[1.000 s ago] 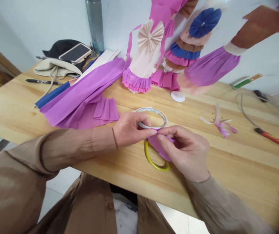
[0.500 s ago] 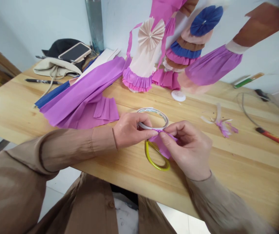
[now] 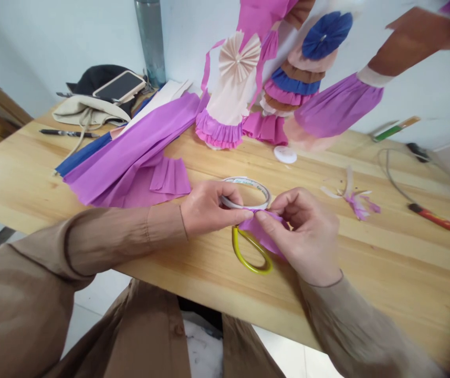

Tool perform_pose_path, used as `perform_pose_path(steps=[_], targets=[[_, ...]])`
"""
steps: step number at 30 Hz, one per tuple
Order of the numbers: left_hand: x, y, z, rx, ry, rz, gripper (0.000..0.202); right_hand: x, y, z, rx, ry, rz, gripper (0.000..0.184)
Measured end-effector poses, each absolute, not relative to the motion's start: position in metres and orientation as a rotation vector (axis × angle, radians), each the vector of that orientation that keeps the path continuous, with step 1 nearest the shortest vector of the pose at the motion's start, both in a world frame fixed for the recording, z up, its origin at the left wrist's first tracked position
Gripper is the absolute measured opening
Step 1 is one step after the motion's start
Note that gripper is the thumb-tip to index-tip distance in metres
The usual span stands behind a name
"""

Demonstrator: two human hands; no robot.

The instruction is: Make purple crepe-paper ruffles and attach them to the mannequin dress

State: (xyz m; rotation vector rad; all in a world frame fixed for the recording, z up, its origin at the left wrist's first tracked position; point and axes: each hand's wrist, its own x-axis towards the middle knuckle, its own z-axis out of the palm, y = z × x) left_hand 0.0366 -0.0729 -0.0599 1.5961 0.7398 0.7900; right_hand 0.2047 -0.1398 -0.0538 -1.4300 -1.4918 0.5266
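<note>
My left hand (image 3: 212,207) is closed round the near-left side of a roll of white tape (image 3: 263,195), its thumb along the edge of a purple crepe paper strip (image 3: 262,233). The strip hangs down below the roll. My right hand (image 3: 307,231) pinches the same strip between thumb and fingers, close to the left thumb. Small gathers show in the paper where the two hands meet. Under the strip lies a yellow-green loop handle (image 3: 262,270), probably of scissors; the rest of it is hidden.
At left lie purple crepe paper sheets (image 3: 130,157), a pen (image 3: 68,133), a pouch (image 3: 86,111) and a phone (image 3: 120,85). Ruffled paper dresses (image 3: 228,100) stand against the back board. To the right are paper scraps (image 3: 360,205), a red-handled tool with a cord (image 3: 433,217) and a white disc (image 3: 285,154).
My right hand has shifted very slightly, and the purple strip below it now spreads a little further right. The whole view has drifted a little. Both hands keep their hold.
</note>
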Motion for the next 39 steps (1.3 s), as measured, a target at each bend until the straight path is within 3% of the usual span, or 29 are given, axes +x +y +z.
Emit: perform_pose_path(steps=[39], targets=[[0.0376,-0.0729,-0.0623,1.569,0.795,0.784,0.024,0.2086,-0.1457,-0.0558,-1.526,-1.637,0.351,0.006]])
